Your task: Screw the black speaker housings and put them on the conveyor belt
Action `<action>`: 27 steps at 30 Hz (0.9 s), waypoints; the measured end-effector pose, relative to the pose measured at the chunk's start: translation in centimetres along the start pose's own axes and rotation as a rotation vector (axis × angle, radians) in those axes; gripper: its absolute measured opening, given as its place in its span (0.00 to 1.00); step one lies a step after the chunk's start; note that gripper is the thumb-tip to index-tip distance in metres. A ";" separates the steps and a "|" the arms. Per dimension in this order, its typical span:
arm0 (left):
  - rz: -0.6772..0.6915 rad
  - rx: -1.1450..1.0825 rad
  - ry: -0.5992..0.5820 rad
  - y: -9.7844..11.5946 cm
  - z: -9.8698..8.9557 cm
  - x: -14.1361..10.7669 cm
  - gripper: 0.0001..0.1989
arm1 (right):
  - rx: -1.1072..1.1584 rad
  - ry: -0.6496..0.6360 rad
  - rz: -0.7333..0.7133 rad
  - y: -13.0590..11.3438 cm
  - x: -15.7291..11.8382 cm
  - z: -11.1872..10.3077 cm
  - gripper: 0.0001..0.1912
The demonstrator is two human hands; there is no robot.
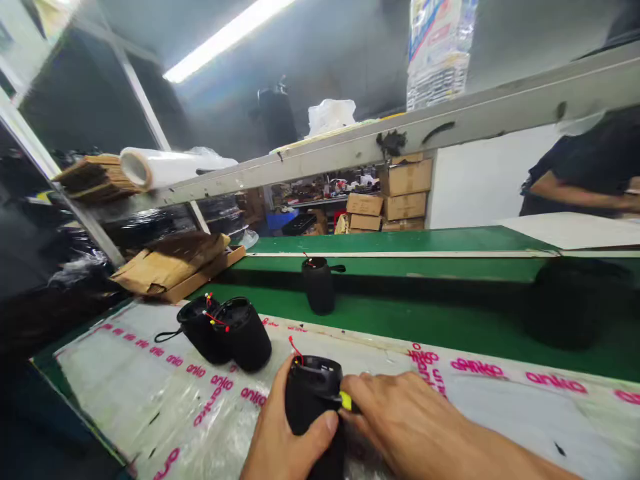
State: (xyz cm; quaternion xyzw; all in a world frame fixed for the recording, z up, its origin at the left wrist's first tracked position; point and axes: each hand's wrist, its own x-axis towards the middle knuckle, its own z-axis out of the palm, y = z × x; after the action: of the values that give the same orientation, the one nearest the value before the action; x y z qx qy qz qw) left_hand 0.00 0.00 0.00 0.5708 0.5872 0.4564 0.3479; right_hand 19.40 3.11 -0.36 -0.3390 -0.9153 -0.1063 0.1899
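Black fabric wraps the cylinder [305, 408] that we are working on in the head view, standing near the bottom edge on a white plastic sheet [167, 390] printed in pink. Our left hand [280, 433] is curved around its side, thumb across the front, holding it firmly. Our right hand [400, 413] is closed narrowly at the upper right of the body, pinching a small yellow-ended piece [345, 401]; we cannot tell whether this is a tool or a fitting, since the fingers hide most of it. Thin red wires [295, 348] poke up from the uncovered top.

We judge the step in hand to be close work just below the rim, one hand steadying and the other applying the yellow piece. From here, the next move calls for a firm left grip, a controlled right pinch, and keeping the loose wires free of our fingers.

Up and left of our hands, two similar cylinders, one with a strap loop [203, 337] and its neighbour [250, 340], stand close together. Another [320, 290] is on the green surface [425, 317] beyond. Far right, a co-worker's forearm [580, 193] reaches over a pale board [565, 230].
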 end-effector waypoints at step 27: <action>-0.023 0.034 0.145 1.3 1.1 -0.7 0.41 | -0.121 0.085 -0.034 -0.2 -0.7 -1.0 0.19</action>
State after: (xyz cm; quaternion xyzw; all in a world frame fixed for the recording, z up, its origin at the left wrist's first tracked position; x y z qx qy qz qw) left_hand 1.55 -0.65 0.75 0.5351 0.6251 0.4826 0.3001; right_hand 20.07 2.25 0.23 -0.3293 -0.9039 -0.1791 0.2060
